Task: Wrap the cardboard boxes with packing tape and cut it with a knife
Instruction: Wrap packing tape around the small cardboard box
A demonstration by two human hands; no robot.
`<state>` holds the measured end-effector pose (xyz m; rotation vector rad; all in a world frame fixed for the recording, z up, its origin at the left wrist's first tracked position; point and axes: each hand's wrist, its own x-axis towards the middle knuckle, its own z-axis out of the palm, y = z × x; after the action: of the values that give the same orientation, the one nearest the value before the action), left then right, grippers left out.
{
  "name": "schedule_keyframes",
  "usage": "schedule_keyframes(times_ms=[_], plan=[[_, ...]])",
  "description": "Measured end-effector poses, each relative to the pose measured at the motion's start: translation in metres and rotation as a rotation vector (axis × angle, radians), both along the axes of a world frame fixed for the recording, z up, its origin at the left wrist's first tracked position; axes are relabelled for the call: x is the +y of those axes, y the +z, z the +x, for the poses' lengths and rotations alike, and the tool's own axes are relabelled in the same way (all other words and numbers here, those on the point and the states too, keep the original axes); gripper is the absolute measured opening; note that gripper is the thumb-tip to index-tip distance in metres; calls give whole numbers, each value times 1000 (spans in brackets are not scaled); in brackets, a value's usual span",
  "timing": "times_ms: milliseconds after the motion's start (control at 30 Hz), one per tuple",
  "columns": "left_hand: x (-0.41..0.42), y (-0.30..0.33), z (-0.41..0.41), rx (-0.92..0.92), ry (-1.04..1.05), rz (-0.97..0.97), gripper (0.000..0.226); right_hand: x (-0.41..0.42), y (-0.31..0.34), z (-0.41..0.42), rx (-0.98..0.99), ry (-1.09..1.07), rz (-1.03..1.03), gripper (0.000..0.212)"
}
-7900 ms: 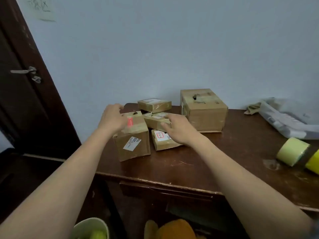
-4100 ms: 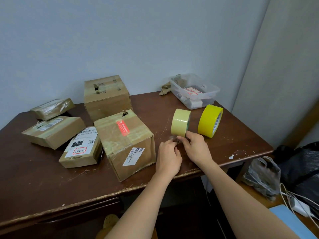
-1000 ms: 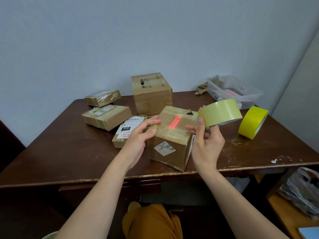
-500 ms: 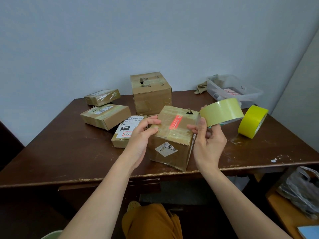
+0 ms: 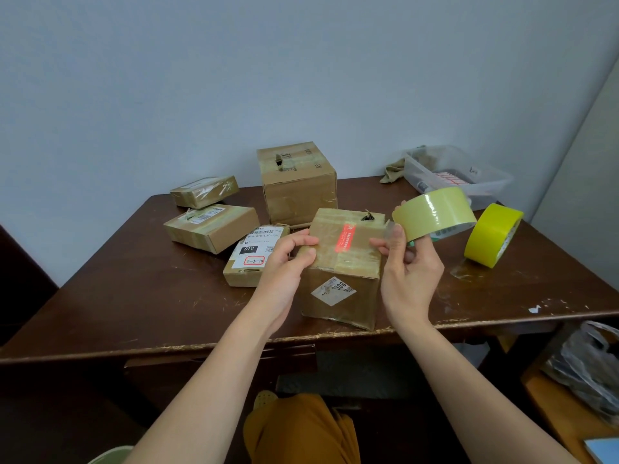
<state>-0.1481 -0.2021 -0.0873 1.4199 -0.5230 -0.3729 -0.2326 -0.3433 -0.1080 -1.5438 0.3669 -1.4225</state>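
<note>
Left hand (image 5: 288, 262) grips the box (image 5: 341, 266); right hand (image 5: 407, 272) pinches the tape roll (image 5: 433, 212). The tape's free end, seemingly loose, could wrinkle before sticking.

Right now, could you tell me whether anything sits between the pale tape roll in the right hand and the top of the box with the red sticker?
Nothing visible does. The right hand holds the pale tape roll just off the top right edge of the box, with only open air between them. The left hand grips the box's far side, clear of that path.
</note>
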Motion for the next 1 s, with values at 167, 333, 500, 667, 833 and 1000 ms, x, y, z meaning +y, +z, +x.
schedule_keyframes(times_ms=[167,333,500,667,833,1000], plan=[[14,1,-12,37,-117,-19,19,-5,15,-11,-12,24,24,8],[17,-9,-17,-205,-106,133,34,3,21,-20,-8,55,14,12],[17,-12,-22,-358,-72,221,43,6,33,-23,7,119,40,14],[22,-11,-22,-419,-33,270,47,13,45,-26,-23,248,121,15],[21,-5,-33,-467,-2,332,54,11,50,-25,48,338,177,17],[25,22,-26,-463,43,340,70,3,64,-28,15,418,187,20]])
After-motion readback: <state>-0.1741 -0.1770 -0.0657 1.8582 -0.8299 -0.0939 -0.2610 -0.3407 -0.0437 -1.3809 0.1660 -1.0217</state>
